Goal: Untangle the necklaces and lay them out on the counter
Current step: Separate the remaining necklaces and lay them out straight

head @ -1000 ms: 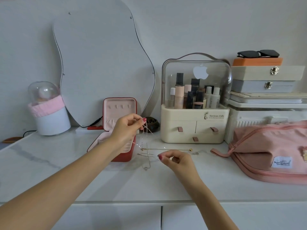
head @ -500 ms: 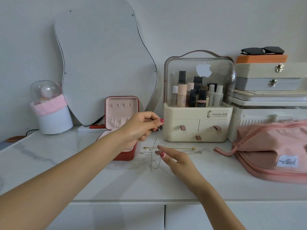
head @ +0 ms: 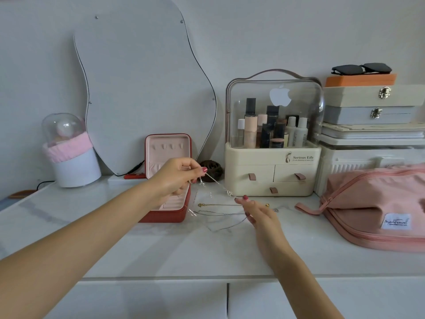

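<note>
A thin silver chain stretches taut between my two hands above the white marble counter. My left hand pinches its upper end in front of the red jewellery box. My right hand pinches the lower end, next to a small knot in the chain. Loose loops of silver necklace trail under it on the counter. A gold necklace lies straight behind them, its right part hidden by my right hand.
An open red jewellery box stands at the left of the chains. A cream cosmetics organiser is behind, a pink pouch at right, stacked boxes beyond it. A curved mirror and a domed white holder stand at back left.
My left hand dropped and drew left while my right hand took hold of the chain and pulled it right, so the chain now runs taut and slanted instead of hanging down.
</note>
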